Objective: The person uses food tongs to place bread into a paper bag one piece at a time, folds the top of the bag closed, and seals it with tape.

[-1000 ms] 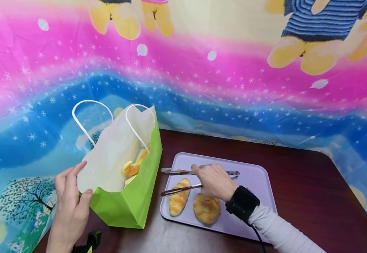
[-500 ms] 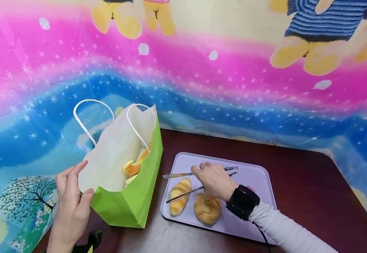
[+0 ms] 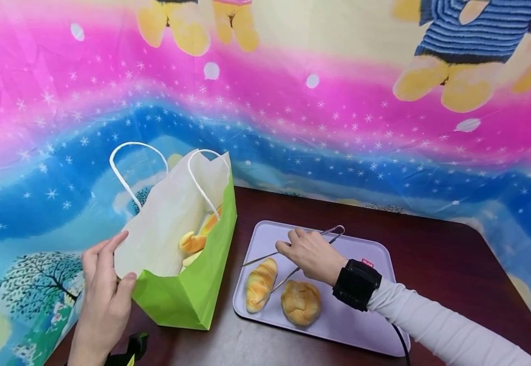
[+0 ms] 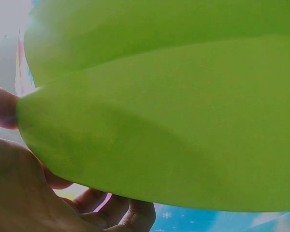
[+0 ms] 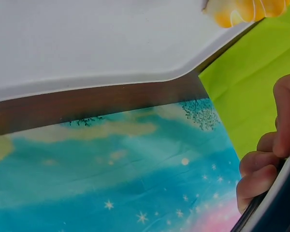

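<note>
My left hand (image 3: 107, 290) holds the near left corner of a green paper bag (image 3: 187, 300), thumb on one side and fingers on the other. The left wrist view shows the bag's green wall (image 4: 174, 106) between them. In my right hand (image 3: 313, 254) are metal tongs (image 3: 288, 277), their arms spread wide. The tongs straddle a long striped bread roll (image 3: 259, 279); the near tip overlaps its lower right side, the far tip lies beyond its upper left. Beside it sits a round bun (image 3: 301, 303). Both breads lie on a pale purple tray (image 3: 347, 325).
Inside the bag are several breads (image 3: 193, 243), partly hidden by its wall. Two white handles (image 3: 139, 144) stand up from the bag. The dark wooden table (image 3: 448, 274) meets a patterned cloth backdrop (image 3: 338, 137). A cable (image 3: 402, 340) trails from the right wrist strap.
The tongs have turned and tilted down, so their near tip has come to the roll's lower right side. My right wrist has shifted slightly right. The left hand keeps its hold on the bag.
</note>
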The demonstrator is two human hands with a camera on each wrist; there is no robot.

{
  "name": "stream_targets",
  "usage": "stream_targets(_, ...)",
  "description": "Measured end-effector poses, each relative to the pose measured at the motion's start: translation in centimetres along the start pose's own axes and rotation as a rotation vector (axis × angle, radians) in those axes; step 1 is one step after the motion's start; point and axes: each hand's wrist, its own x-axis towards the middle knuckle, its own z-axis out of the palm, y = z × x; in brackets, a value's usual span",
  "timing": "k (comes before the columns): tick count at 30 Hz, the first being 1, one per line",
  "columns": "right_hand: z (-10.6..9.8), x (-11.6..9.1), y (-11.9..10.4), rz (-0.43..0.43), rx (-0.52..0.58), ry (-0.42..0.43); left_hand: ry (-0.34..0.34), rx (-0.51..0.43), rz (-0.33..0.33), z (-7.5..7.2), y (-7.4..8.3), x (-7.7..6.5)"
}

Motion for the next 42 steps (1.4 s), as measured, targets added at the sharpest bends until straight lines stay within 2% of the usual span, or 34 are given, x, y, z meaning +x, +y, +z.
stream_targets(6, 0.4, 0.2, 0.1, -0.036, -0.086, 0.011, 0.003, 0.0, 0.003, 0.0, 0.0, 0.0)
stream_targets(14, 0.8, 0.7, -0.1, -0.087, -0.291, -0.015, 0.007, -0.007, 0.013, 0.0, 0.0, -0.1)
stream_targets(23, 0.6, 2.1, -0.7, -0.102, -0.408, -0.059, 0.008, -0.006, 0.014, 0.0, 0.2, 0.0)
stream_targets(29, 1.1, 2.7, -1.1, -0.114, -0.409, -0.077, 0.004, -0.018, 0.03, 0.0, 0.0, 0.2)
stream_targets(38, 1.6, 3.8, -1.1, -0.11, -0.345, -0.018, -0.013, -0.004, 0.02, 0.0, 0.0, 0.2)
stream_targets(42, 2.0, 4.2, -1.0, -0.09, -0.296, -0.037, -0.006, -0.003, 0.018, -0.1, 0.0, 0.1)
